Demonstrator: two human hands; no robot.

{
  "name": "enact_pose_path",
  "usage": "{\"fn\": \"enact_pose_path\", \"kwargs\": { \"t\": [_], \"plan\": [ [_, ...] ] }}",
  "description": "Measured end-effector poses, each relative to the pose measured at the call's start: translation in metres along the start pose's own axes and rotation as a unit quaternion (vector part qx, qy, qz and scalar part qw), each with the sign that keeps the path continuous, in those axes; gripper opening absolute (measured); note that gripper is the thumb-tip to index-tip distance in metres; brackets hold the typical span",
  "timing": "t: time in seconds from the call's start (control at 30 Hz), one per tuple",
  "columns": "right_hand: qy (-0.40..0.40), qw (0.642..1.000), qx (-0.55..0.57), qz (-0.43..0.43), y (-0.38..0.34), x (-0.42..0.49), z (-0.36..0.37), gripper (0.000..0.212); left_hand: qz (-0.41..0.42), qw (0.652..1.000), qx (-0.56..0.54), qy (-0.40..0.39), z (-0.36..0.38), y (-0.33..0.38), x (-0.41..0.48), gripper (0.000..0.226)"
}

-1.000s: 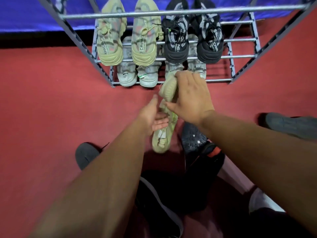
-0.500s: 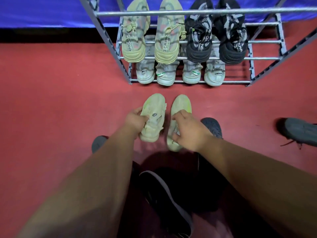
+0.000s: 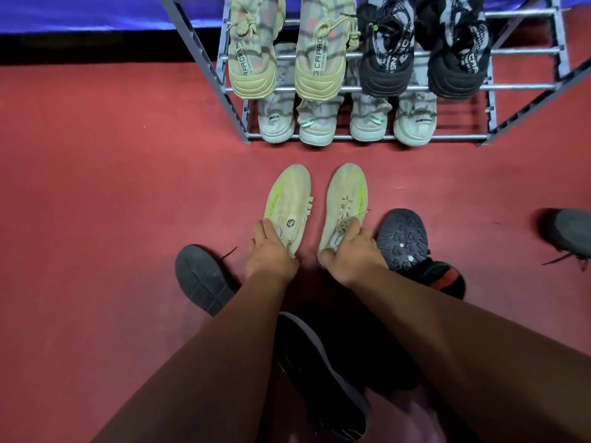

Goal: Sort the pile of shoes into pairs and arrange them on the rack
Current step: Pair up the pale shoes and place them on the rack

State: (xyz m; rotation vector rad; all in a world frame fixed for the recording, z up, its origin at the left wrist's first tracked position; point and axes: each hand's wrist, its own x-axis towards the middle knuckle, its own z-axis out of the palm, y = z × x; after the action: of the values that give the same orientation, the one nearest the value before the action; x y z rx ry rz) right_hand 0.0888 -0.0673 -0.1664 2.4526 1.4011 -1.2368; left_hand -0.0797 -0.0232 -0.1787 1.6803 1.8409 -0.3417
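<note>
Two pale cream shoes with neon-yellow streaks lie side by side on the red floor, toes toward the rack. My left hand (image 3: 270, 251) grips the heel of the left cream shoe (image 3: 287, 203). My right hand (image 3: 350, 251) grips the heel and laces of the right cream shoe (image 3: 347, 199). The grey metal rack (image 3: 319, 136) stands beyond them. Its upper shelf carries a beige pair (image 3: 252, 59) and a black patterned pair (image 3: 387, 62). Several pale grey shoes (image 3: 276, 123) sit on the lower shelf.
Dark loose shoes surround my arms: one sole-up at left (image 3: 201, 278), a black-and-red one sole-up at right (image 3: 404, 239), a black shoe between my forearms (image 3: 323, 375), a grey one at the far right edge (image 3: 569, 231). A blue wall strip (image 3: 80, 11) runs behind the rack.
One second ago both hands held one cream shoe raised near the rack. Now each hand holds a cream shoe by the heel, the pair set side by side on the floor.
</note>
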Motion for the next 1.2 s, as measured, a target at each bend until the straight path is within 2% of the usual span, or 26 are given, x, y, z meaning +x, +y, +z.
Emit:
{"fn": "enact_pose_path", "kwargs": {
  "t": [0.13,0.23,0.33,0.5,0.63,0.77,0.83,0.9,1.0,1.2],
  "plan": [
    [-0.005,1.0,-0.019,0.005,-0.006,0.005,0.011,0.134,-0.02,0.996,-0.085,0.017,0.003,0.0,0.005,0.115],
    [0.031,0.998,-0.052,0.007,-0.011,0.009,0.017,0.139,-0.048,0.992,-0.11,0.022,0.005,-0.001,0.008,0.106],
    [0.033,0.998,-0.054,0.001,-0.011,0.01,0.019,0.133,-0.049,0.996,-0.073,0.035,0.008,-0.002,0.01,0.1],
    [0.057,0.994,-0.088,-0.012,-0.001,0.009,0.006,0.123,-0.052,0.995,-0.078,0.044,0.002,-0.002,0.013,0.078],
    [0.044,0.997,-0.062,-0.017,0.004,0.009,-0.003,0.12,-0.066,0.994,-0.084,0.033,-0.005,0.003,0.011,0.075],
    [0.052,0.999,-0.013,-0.011,0.0,0.004,-0.01,0.104,-0.063,0.994,-0.084,0.034,-0.014,0.005,0.007,0.072],
    [0.067,0.998,0.015,-0.007,-0.002,0.001,-0.022,0.096,-0.072,0.993,-0.079,0.041,-0.023,0.008,0.002,0.064],
    [0.068,0.997,0.044,0.001,-0.005,-0.004,-0.038,0.097,-0.088,0.99,-0.101,0.046,-0.036,0.015,-0.006,0.052],
    [0.068,0.996,0.05,0.001,-0.011,-0.016,-0.061,0.09,-0.101,0.988,-0.116,0.027,-0.057,0.024,-0.022,0.042],
    [0.081,0.994,0.071,0.025,-0.016,-0.061,-0.104,0.076,-0.07,0.992,-0.105,-0.008,-0.096,0.045,-0.065,0.039]
  ]
}}
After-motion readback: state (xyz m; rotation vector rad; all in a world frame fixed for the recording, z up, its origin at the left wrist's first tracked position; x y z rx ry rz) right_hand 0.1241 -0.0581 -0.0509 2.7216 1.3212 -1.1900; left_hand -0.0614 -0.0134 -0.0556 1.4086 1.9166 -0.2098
